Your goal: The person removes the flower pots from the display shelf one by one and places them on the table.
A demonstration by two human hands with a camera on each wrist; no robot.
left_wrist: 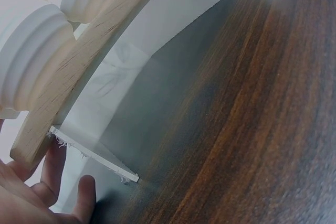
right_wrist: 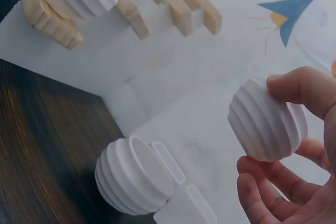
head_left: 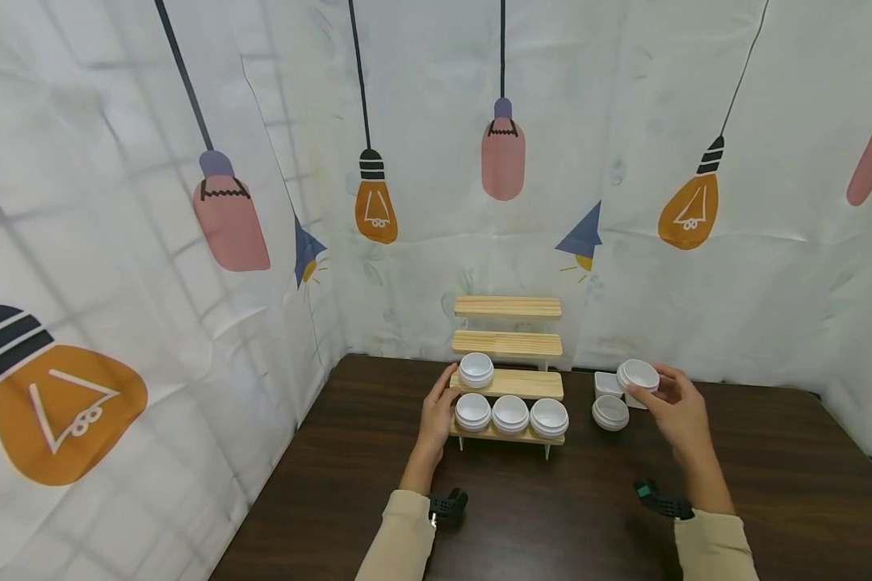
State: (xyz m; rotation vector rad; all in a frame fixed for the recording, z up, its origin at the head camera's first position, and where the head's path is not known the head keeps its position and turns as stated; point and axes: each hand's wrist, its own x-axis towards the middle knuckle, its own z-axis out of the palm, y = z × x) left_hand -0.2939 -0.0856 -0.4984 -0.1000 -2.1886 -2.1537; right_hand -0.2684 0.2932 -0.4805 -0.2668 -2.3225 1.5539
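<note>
A small tiered wooden rack [head_left: 525,384] bears several white ribbed pots; three, including a front pot [head_left: 511,414], line its lowest tier, and one pot [head_left: 475,369] sits at the left of the tier above. My left hand [head_left: 433,415] is at the rack's left end, its fingers beside the end of a wooden slat [left_wrist: 79,66] in the left wrist view. On the right, my right hand [head_left: 679,406] holds another white ribbed pot [right_wrist: 265,121] above the table, pinched between thumb and fingers. Below it another ribbed pot [right_wrist: 134,177] stands on the table.
Small white square dishes [head_left: 607,383] lie behind the standing pot, partly hidden by the held one. Two upper rack slats [head_left: 507,343] bear nothing. A patterned white curtain [head_left: 421,282] hangs behind the dark wooden table [head_left: 552,516].
</note>
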